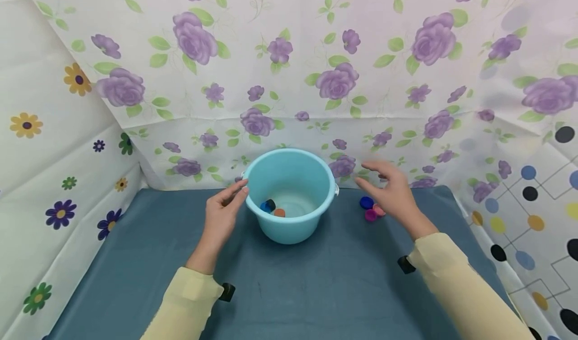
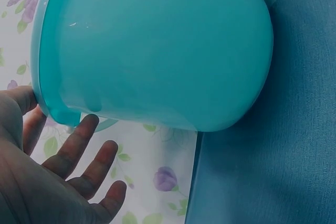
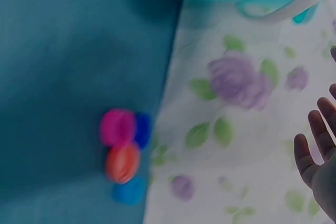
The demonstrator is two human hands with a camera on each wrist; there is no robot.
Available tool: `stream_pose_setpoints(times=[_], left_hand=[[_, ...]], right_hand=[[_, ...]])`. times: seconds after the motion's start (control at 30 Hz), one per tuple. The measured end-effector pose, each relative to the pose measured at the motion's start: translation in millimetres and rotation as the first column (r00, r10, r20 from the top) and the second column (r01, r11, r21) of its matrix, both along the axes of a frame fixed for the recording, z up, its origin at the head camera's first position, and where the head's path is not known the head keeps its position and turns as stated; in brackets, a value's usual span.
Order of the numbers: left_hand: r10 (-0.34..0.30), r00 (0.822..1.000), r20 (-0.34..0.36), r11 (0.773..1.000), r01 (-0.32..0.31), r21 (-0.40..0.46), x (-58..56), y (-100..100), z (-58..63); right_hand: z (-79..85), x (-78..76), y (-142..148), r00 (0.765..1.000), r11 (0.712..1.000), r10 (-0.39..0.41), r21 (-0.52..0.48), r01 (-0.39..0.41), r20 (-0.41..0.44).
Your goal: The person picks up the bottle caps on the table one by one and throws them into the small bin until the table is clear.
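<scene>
A big white cloth sheet with purple roses and green leaves [image 1: 298, 94] hangs across the far side like a wall. On the left is a white cloth sheet with yellow, purple and green flowers [image 1: 36, 169], and on the right is a white cloth sheet with coloured dots and thin lines [image 1: 519, 239]. Between them is the wide counter under a smooth blue-grey cloth [image 1: 289, 290], and its far edge meets the rose sheet.

A round, light blue bucket [image 1: 291, 229] stands upright near that far edge, about in the middle. Two pale yellow sleeves [image 1: 189, 300] reach in from the near side.

The left hand [image 1: 222, 212] is at the left side of the bucket, fingers apart and a little bent, with fingertips at the rim; I cannot tell how firmly they touch. The right hand [image 1: 395, 192] is up in the air to the right, thumb and fingers wide apart, with nothing in it. A small black box [image 1: 227, 292] sits by the left wrist.

Inside the bucket lie small round blue, black and orange pieces [image 1: 279, 212]. Right of the bucket, small blue, pink and orange round caps [image 1: 371, 215] sit bunched together on the cloth.
</scene>
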State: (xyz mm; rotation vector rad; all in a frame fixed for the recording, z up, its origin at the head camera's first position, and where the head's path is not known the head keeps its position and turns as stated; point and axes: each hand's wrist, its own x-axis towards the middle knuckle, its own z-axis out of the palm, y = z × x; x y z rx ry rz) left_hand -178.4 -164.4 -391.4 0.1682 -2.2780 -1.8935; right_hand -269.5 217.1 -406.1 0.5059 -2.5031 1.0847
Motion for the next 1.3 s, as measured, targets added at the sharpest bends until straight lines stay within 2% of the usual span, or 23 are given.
stream_pose_setpoints(times=[0.2,0.33,0.47,0.57,0.77,0.93,1.13,1.3], left_hand=[[-0.002,1.000,0.005,1.000,0.002,-0.003,0.3,-1,-0.5],[0.004,1.000,-0.001,1.000,-0.004,-0.006,0.4,-1,-0.3],[0.009,1.000,-0.008,1.000,-0.009,-0.006,0.5,-2,-0.6],[0.008,1.000,-0.009,1.000,-0.008,-0.005,0.3,-2,-1.1],[-0.006,1.000,-0.004,1.000,0.006,0.005,-0.1,-2,-1.8],[-0.012,1.000,-0.004,1.000,0.012,0.006,0.0,-2,-1.2],[-0.008,1.000,-0.008,1.000,0.008,0.005,-0.5,-1,-0.4],[-0.005,1.000,-0.011,1.000,0.005,0.005,-0.4,-1,-0.4]], right_hand=[[-26.2,1.3,34,0.994,0.995,-0.092,0.037,0.090,0.053],[-40.7,-1.7,54,0.980,0.986,-0.158,0.067,0.150,0.125],[-53.1,-5.2,71,0.963,0.977,-0.197,0.117,0.178,0.185],[-61.3,-6.0,81,0.950,0.971,-0.213,0.156,0.180,0.228],[-78.8,-5.8,98,0.907,0.954,-0.245,0.250,0.163,0.342],[-94.5,-9.6,109,0.894,0.943,-0.244,0.306,0.129,0.375],[-105.6,-13.4,113,0.857,0.945,-0.241,0.309,0.102,0.456],[-111.7,-14.2,111,0.843,0.946,-0.236,0.311,0.086,0.484]])
